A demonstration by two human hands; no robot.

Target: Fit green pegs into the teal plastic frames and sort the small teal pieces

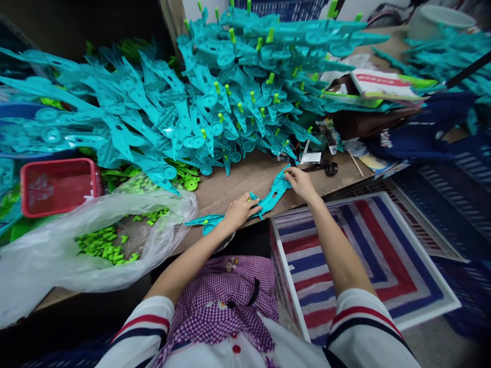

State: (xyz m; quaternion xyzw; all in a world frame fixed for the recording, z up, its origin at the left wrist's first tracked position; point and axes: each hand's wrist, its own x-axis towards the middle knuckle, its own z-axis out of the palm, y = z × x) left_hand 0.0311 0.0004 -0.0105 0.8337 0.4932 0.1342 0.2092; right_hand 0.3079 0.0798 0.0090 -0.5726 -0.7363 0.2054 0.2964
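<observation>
A long flat teal plastic part (268,197) lies on the brown tabletop (238,179) near its front edge. My left hand (240,209) is closed on the part's middle, fingers curled over it. My right hand (299,181) pinches the part's far right end. A big heap of the same teal plastic parts (199,97), many with small green pegs (232,36) stuck in them, is piled just behind both hands.
A clear plastic bag (76,245) with loose green pegs lies at the left front. A red basket (57,185) sits left of it. A striped red, white and blue lined crate (368,245) stands at my right. Papers and a box (383,84) lie at the back right.
</observation>
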